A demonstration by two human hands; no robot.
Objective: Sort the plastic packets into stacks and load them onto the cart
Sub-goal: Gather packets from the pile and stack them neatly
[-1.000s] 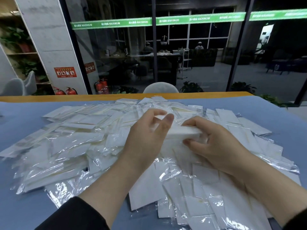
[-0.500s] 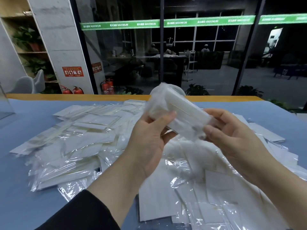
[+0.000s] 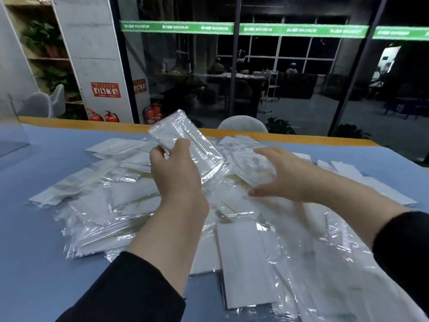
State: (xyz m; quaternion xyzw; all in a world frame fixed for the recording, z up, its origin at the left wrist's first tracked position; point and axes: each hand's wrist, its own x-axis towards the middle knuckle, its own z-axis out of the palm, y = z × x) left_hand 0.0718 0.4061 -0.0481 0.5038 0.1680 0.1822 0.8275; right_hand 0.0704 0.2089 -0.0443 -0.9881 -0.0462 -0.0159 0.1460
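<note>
A wide heap of clear plastic packets point(image 3: 130, 201) with white inserts covers the blue table point(image 3: 34, 263). My left hand point(image 3: 178, 177) grips a small stack of packets point(image 3: 192, 147) by its near edge and holds it tilted above the heap. My right hand point(image 3: 281, 175) hovers just right of that stack, fingers spread and relaxed over the packets beneath, holding nothing. No cart is in view.
The table's wooden far edge point(image 3: 301, 137) runs in front of a glass wall. A grey chair back point(image 3: 242, 124) rises behind that edge. A clear acrylic stand point(image 3: 11, 126) sits at the far left of the table. Bare blue surface lies at near left.
My right hand has let go of the stack and dropped toward the heap. My left hand alone now holds the stack, lifted a little to the left.
</note>
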